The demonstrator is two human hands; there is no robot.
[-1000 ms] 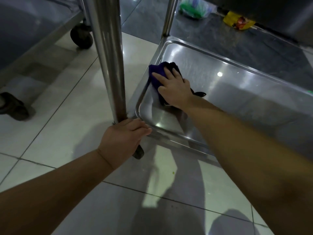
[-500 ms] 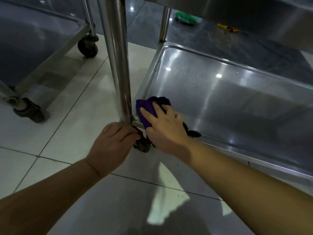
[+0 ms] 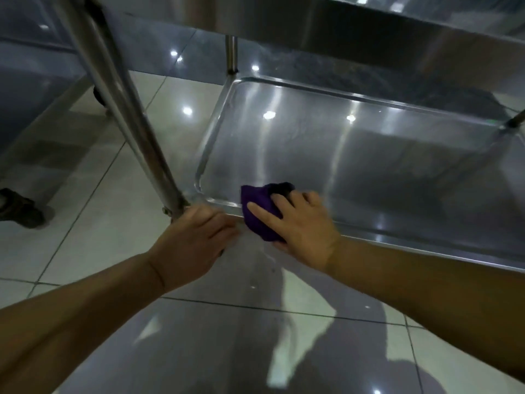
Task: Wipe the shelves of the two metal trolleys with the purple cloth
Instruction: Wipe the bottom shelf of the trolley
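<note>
The nearer metal trolley's bottom shelf (image 3: 369, 166) is a shiny steel tray low over the floor. My right hand (image 3: 301, 231) holds the bunched purple cloth (image 3: 258, 206) against the shelf's near rim, close to the near-left corner, fingers spread on top and the thumb under the cloth. My left hand (image 3: 190, 243) is curled around the foot of the trolley's near-left leg (image 3: 127, 109), just left of the cloth. Part of the cloth is hidden under my right fingers.
The trolley's upper shelf (image 3: 369, 32) overhangs at the top. The second trolley's shelf (image 3: 34, 95) stands to the left, with a dark caster (image 3: 20, 207) on the tiled floor. Glossy floor tiles lie between and in front of the trolleys.
My right hand has drawn the cloth from the shelf's left side back to the near-left corner, then a little right along the near rim. My left hand has stayed on the leg.
</note>
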